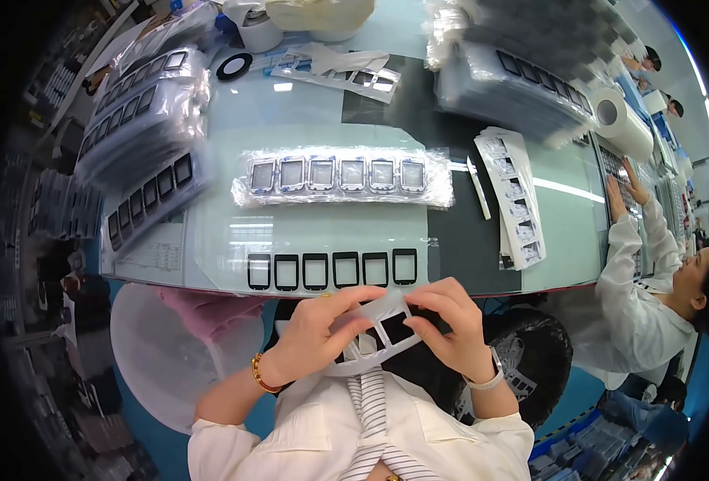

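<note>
In front of my chest, past the table's near edge, my left hand and my right hand grip a pale, flexible strip with rectangular cutouts. The left fingers pinch one end and the right thumb and fingers pinch the other; the strip bends between them. Just beyond my hands, several black rectangular frames lie in a row along the table edge. Farther in sits a clear plastic tray with framed pieces side by side in its pockets.
Stacked trays of black frames stand at left, with more trays at back right. A white pen-like tool lies beside cutout strips. A black tape roll lies behind. Bins flank me; a person works at right.
</note>
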